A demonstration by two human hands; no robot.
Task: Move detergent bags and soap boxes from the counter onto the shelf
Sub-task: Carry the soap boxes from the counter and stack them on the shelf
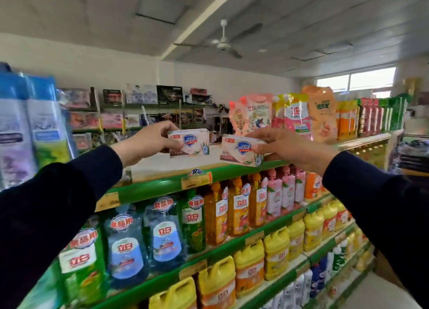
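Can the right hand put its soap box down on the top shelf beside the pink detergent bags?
Probably yes. The right hand holds its soap box just above the top shelf, and the bare patch left of the pink detergent bags looks unobstructed.

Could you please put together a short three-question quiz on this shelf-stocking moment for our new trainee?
1. True or false: each hand holds one soap box.
2. Which stands nearest the right hand on the top shelf?
A. the pink and orange detergent bags
B. yellow jugs
C. a ceiling fan
3. In a few words: is the left soap box lying flat or held upright over the shelf?

Key
1. True: the left hand grips one box and the right hand grips the right soap box.
2. A
3. Held upright, with its front label facing the camera; whether its bottom edge touches the shelf cannot be told.
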